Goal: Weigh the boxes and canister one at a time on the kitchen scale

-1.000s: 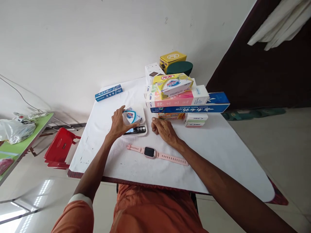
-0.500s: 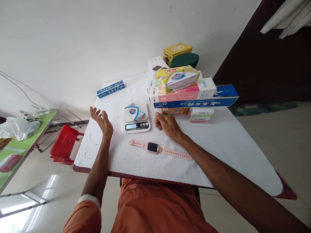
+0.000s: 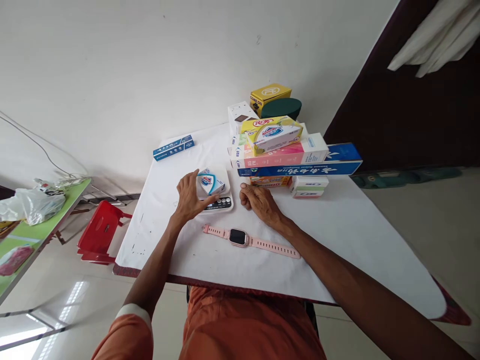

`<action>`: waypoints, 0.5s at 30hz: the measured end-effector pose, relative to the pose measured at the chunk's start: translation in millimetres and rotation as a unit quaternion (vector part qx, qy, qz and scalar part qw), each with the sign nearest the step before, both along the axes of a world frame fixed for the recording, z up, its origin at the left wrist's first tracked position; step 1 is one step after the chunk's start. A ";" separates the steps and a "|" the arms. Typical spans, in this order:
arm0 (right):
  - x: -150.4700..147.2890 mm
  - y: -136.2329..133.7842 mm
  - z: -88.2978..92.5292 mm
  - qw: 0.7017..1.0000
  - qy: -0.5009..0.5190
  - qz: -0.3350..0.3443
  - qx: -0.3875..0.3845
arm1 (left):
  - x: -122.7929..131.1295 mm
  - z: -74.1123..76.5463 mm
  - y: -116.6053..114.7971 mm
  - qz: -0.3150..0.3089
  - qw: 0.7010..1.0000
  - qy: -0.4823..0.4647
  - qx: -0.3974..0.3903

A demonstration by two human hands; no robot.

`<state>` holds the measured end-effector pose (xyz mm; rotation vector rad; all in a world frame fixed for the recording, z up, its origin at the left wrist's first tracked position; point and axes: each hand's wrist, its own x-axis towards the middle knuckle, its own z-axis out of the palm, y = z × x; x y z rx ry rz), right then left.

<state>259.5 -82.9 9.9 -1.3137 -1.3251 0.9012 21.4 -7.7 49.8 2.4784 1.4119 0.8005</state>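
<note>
A white and blue soap box (image 3: 212, 183) sits tilted on the white kitchen scale (image 3: 227, 206). My left hand (image 3: 188, 196) is at the box's left end, with thumb and fingers spread on either side; part of the scale's display is hidden behind the thumb. Whether the fingertips touch the box is hard to tell. My right hand (image 3: 263, 204) rests on the table right of the scale, its fingers curled in a loose fist with nothing visible in them. Between my forearms lies a pink smartwatch (image 3: 237, 237) with its strap stretched out flat.
A blue toothpaste box (image 3: 174, 148) lies at the back left. Stacked cartons, including a long blue box (image 3: 300, 169) and a yellow soap pack (image 3: 275, 136), stand at the back right. Small white-green boxes (image 3: 309, 187) sit beside them. A red chair (image 3: 98, 232) is left of the table.
My left hand has moved right, from open air beside the scale to the soap box's left end. My right hand stays in place. The view has tipped slightly upward.
</note>
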 end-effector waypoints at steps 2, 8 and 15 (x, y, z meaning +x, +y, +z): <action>0.1 -1.4 2.1 1.000 -0.004 -0.003 0.001 | 9.6 6.5 2.2 -0.013 0.999 0.046 -0.002; 2.3 -4.0 4.9 1.000 -0.025 0.005 0.009 | 9.4 16.5 21.1 0.004 1.000 0.007 -0.014; 2.5 -2.5 2.7 1.000 -0.017 0.008 0.005 | -18.1 28.8 113.3 0.260 0.956 -0.131 -0.013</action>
